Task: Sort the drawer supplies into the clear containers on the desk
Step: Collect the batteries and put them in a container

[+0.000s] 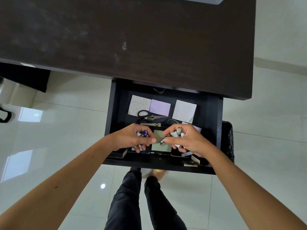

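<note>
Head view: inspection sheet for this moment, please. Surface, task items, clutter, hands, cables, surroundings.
Surface: dark desk, bare in the middle; open drawer below its front edge.
Task items: patterned and purple note pads, two scissors in the drawer; clear containers barely visible at the desk's far edge.
Clutter: small flat box at the drawer front.
Hands: left hand and right hand each hold several batteries.
Cables: nothing seen.
Surroundings: glossy tiled floor.
</note>
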The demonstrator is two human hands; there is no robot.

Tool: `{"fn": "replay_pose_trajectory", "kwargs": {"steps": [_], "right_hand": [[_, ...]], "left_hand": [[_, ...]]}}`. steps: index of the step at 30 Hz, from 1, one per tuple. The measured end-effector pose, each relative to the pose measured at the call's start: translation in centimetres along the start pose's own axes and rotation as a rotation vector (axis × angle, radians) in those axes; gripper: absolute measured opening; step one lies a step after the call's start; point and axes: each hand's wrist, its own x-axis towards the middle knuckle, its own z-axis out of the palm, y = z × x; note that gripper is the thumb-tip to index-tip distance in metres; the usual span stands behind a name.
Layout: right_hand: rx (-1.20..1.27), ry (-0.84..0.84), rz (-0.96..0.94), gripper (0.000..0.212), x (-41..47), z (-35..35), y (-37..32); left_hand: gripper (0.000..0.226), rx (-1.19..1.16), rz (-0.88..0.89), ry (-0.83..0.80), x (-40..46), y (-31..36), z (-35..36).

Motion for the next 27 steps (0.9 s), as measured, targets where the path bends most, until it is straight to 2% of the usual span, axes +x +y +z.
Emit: {"fn": "replay_pose_trajectory", "kwargs": {"steps": [3, 9, 15, 19, 23, 27], "right_hand": [[-0.003, 0.04, -0.026, 0.022, -0.3, 0.4, -0.4], [-0.052, 0.088, -0.041, 0.016, -0.4, 0.6, -0.7], [-0.04, 0.054, -0.054, 0.023, -0.9, 0.1, -0.7], [-0.042, -0.02, 0.018, 0.022, -1.5, -2.0, -0.6], [-0.195, -0.08, 0.129, 0.011, -1.3, -3.9, -0.5], [-0.65, -0.149, 0.141, 0.011, -0.4, -4.0, 0.0]], "left_hand": [[0.025, -0.022, 0.004, -0.068, 0.2, 0.5, 0.8], [0.026, -0.028, 0.024, -0.04, 0.5, 1.0, 1.4], [0.02, -0.124, 0.047, -0.017, 0.3, 0.9, 1.4], [0.026, -0.21, 0.03, -0.015, -0.2, 0.6, 0.4], [0.027, -0.229, 0.024, -0.004, -0.4, 0.2, -0.3], [0.008, -0.201, 0.027, 0.005, -0.6, -0.1, -0.4]]}}
